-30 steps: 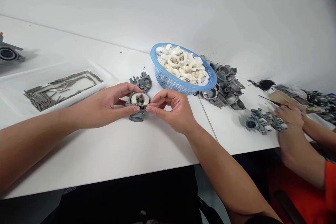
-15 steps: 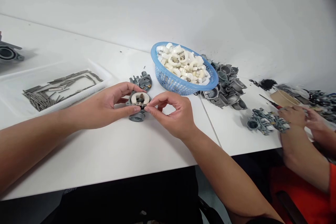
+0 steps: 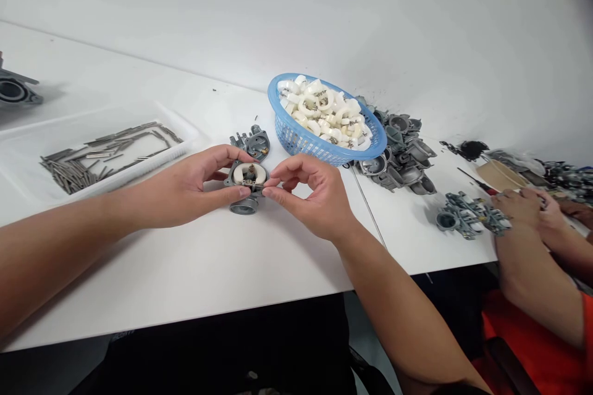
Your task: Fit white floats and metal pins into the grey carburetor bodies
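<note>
White float (image 3: 244,173) is staying seated in the grey carburetor (image 3: 244,204); I'm keeping my left hand (image 3: 178,188) closed around it while my right hand (image 3: 315,197) is pinching its small pin (image 3: 257,186) between fingertips.

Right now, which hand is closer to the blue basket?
Right. The right hand is just in front of the basket; the left hand is farther off, to its left.

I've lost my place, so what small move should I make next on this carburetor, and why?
Probably press the small pin fully home across the white float: your right hand seems to pinch it at the hinge, while your left hand steadies the carburetor.
</note>
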### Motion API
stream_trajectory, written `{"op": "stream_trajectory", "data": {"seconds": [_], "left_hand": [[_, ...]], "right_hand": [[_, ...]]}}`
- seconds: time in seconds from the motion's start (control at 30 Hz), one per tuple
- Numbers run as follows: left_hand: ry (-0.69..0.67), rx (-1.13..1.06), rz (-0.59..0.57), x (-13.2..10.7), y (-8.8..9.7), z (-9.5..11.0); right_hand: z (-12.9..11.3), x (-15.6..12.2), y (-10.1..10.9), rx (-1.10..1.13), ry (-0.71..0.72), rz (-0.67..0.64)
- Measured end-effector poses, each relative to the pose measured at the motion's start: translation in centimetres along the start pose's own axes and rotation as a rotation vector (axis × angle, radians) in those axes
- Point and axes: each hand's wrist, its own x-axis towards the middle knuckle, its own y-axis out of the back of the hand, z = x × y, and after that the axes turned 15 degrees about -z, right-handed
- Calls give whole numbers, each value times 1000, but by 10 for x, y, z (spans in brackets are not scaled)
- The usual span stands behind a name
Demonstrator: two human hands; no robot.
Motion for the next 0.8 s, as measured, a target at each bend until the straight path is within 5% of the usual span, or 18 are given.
{"op": "stream_trajectory", "data": {"seconds": [0.8], "left_hand": [[0, 67, 15, 0, 1, 3]], "right_hand": [[5, -1, -9, -310, 137, 86]]}}
